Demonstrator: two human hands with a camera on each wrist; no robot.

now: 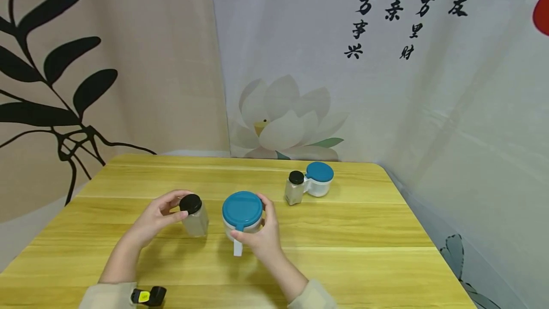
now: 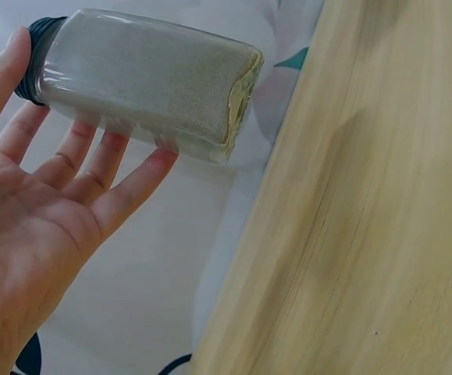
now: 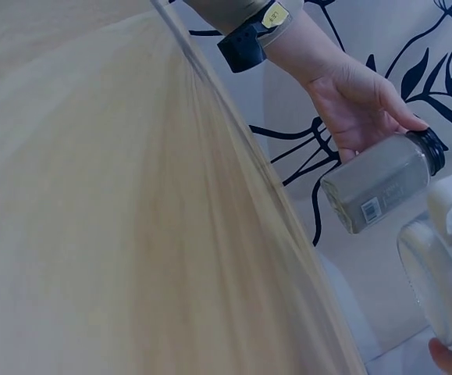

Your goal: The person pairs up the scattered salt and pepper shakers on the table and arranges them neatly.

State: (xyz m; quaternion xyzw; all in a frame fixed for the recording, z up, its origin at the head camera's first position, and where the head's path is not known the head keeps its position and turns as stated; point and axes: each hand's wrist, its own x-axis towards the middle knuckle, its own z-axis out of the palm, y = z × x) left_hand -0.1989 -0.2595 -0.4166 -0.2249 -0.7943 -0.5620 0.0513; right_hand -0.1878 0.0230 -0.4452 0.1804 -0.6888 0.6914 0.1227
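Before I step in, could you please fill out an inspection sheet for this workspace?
Surface: wood-grain table.
Job's things: black-lidded jar and blue-lidded container, both in hand, lids on.
Clutter: second jar and second container stand side by side toward the table's far edge.
Hands: left hand holds the black-lidded jar near its lid; right hand grips the blue-lidded container.
Cables: nothing seen.
Surroundings: backdrop printed with dark leaves, a pale flower and black lettering.

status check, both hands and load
Left hand grips black-capped jar. Right hand grips blue-lidded container. Second jar, second container farther back, not between hands.
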